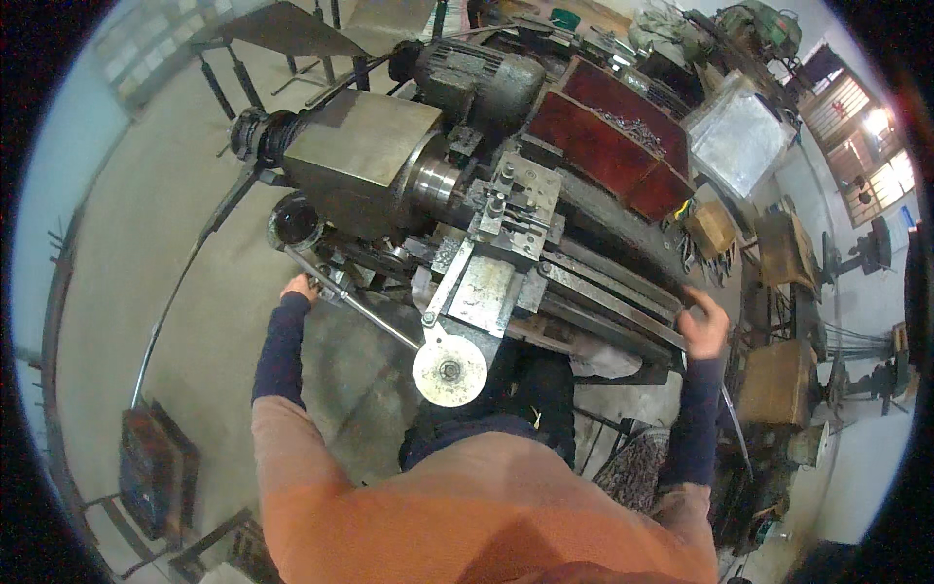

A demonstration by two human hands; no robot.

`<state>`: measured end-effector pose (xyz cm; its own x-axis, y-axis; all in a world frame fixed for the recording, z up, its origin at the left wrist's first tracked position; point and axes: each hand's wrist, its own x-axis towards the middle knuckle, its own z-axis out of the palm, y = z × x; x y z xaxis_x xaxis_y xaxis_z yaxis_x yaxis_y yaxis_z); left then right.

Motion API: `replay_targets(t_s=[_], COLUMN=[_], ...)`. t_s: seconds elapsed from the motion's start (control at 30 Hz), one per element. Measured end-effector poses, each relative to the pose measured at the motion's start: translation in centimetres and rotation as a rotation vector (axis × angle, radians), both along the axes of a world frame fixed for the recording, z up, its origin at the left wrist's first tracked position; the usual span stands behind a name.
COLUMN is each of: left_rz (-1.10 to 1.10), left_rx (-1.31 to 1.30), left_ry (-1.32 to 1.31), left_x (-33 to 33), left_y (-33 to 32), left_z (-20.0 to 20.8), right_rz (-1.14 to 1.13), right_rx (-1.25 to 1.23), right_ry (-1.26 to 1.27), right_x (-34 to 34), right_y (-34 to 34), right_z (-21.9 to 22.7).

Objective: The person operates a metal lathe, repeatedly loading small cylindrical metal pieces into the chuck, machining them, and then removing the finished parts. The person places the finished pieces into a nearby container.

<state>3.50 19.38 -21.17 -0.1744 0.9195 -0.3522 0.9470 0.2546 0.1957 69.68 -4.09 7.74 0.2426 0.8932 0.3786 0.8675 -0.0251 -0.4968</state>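
Observation:
In front of me is a small metal lathe with a grey headstock cover (365, 136) and a shiny spindle part (435, 185). Its tool post (506, 200) sits on the cross slide, and a round pale handwheel disc (449, 372) faces me. My left hand (300, 286) is closed at the lathe's left front, below a slanting metal rod (370, 311); what its fingers grip is too small to make out. Far to the right, my right hand (704, 325) is at the end of the lathe bed (613, 302), thumb and fingers apart, with nothing visible in it.
Behind the bed lies a dark red tray (584, 131) with small metal pieces (637, 133). A motor (482, 80) stands behind the headstock. Hand tools (715, 258) and a silvery sheet-covered box (739, 134) are at the right. A long lever (195, 253) slants down at the left.

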Motion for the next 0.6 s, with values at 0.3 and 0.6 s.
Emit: replay_targets(t_s=[0.3, 0.6], left_rz=[0.069, 0.410], left_rx=[0.703, 0.486], left_ry=[0.458, 0.339], left_x=[-16.4, -4.9], left_y=[-6.7, -16.9], left_z=[22.9, 21.6], right_rz=[0.665, 0.538], right_rx=[-0.077, -0.301], right_ry=[-0.414, -0.500], right_x=[-23.2, -26.0], right_y=[20.9, 22.5], right_z=[1.3, 1.5])
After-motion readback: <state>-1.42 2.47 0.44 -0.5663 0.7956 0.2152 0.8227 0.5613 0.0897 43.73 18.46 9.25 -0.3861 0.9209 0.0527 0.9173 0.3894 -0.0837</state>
